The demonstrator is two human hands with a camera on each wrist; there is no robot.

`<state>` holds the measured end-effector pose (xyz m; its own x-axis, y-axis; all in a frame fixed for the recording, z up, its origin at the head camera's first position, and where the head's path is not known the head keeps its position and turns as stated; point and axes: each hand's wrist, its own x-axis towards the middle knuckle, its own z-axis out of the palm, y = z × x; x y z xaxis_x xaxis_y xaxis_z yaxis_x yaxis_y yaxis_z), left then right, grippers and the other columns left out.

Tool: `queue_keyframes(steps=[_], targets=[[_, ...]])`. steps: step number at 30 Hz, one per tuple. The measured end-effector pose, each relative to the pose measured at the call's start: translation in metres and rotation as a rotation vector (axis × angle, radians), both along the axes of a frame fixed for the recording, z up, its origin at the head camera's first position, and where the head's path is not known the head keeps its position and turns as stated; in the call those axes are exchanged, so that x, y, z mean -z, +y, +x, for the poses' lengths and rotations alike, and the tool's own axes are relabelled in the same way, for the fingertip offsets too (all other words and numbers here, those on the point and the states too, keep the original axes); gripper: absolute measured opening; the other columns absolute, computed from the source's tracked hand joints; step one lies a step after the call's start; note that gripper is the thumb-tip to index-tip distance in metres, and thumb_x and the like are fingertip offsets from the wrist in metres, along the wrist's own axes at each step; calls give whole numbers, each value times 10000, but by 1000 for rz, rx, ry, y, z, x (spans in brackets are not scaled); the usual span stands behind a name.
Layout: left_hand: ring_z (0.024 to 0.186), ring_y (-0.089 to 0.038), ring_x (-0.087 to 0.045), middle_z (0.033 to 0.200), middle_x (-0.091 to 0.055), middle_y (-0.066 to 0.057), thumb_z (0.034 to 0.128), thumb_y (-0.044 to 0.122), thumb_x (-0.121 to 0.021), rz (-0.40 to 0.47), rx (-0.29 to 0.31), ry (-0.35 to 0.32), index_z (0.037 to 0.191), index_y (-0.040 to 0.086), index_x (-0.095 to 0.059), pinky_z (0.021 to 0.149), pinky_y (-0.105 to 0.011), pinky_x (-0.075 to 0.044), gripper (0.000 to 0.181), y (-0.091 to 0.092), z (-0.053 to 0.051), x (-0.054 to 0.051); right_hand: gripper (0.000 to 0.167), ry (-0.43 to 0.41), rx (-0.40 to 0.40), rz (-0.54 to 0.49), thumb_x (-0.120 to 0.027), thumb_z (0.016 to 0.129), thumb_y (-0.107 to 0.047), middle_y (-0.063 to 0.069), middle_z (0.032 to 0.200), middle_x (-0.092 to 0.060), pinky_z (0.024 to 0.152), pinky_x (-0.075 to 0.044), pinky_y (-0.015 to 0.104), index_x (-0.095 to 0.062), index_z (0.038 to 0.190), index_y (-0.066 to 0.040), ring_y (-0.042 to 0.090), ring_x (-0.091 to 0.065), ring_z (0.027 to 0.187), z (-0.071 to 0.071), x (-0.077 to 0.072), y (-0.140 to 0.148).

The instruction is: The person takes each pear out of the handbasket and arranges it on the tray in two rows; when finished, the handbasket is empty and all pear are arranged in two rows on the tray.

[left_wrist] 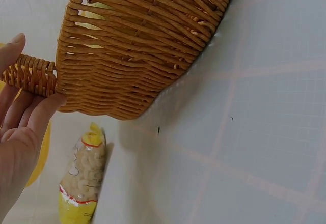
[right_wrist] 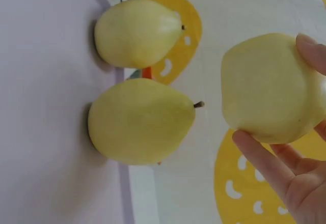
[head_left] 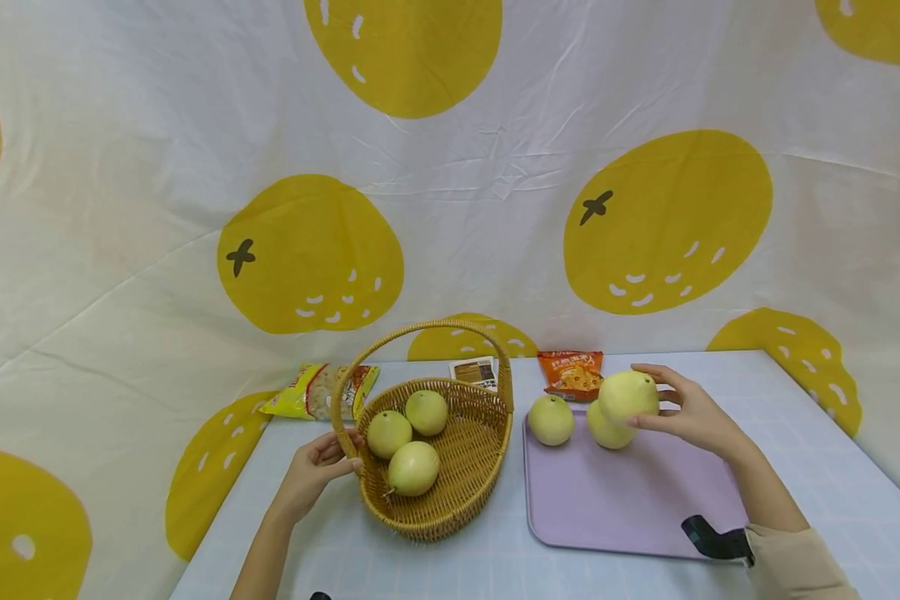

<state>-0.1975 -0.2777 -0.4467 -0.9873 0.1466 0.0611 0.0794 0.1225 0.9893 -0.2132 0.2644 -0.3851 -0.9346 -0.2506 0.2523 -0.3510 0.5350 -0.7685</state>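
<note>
My right hand [head_left: 686,412] grips a pale yellow-green pear [head_left: 627,395] above the lilac tray [head_left: 630,508]. In the right wrist view, thumb and fingers curve round that pear [right_wrist: 270,89]. Two more pears, one at left [head_left: 551,420] and one behind the held pear [head_left: 607,429], stand on the tray's far left part. My left hand [head_left: 317,468] holds the handle [head_left: 342,417] of a brown wicker basket [head_left: 468,467] near its base, thumb on one side and fingers on the other, as the left wrist view also shows. Inside the basket lie three pears [head_left: 414,468], grouped toward its left.
Behind the basket at left lies a yellow snack bag [head_left: 318,392]. A small white and brown packet [head_left: 475,372] is behind the basket, and an orange-red packet [head_left: 572,374] behind the tray. A fruit-printed cloth [head_left: 495,225] hangs at the back.
</note>
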Motion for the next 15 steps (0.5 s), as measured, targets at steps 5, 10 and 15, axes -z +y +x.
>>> queue_keyframes(steps=[5,10,15], targets=[[1133,-256,-588,1254,-530,-310,830,5,-684,9,6,-5,1302,-116,-450,859,-262,-523,540,0,0,1,728,-8,28,5,-763,797,-160,268,1376,-383,817,-522,518,-377,1391,9,494,-511,1082,-1,0,11],[1128,-234,-593,1259,-524,-313,831,5,-683,11,11,-4,1304,-114,-448,864,-262,-521,541,-1,-1,2,733,-12,52,16,-750,810,-156,291,1389,-359,821,-516,525,-355,1401,23,518,-490,1097,-3,3,21],[1127,-231,-593,1260,-526,-309,828,7,-688,13,6,-4,1306,-116,-446,864,-262,-521,549,-1,-1,2,734,-23,92,22,-748,813,-170,302,1385,-361,808,-529,485,-352,1399,27,517,-487,1096,-6,9,29]])
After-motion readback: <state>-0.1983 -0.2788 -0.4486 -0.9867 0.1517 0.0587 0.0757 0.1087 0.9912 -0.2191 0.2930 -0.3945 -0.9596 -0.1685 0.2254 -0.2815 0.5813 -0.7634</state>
